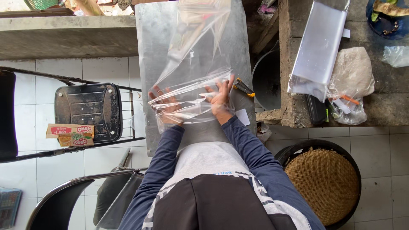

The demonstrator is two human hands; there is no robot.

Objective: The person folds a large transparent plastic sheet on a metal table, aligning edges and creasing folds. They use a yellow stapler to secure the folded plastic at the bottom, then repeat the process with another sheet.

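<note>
Left hand (167, 106): flat, fingers spread, pressing the clear plastic bag (194, 91).
Right hand (220, 97): open palm on the bag.
Bag location: on metal tabletop (149, 51).
Technique: smooth outward, keeping edges aligned.

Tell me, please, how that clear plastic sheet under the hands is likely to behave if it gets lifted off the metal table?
The clear plastic sheet is probably floppy: it already wrinkles and bunches around the left hand and right hand. It looks thin and see-through, so likely very light. On the smooth metal table it may well slide easily.
</note>
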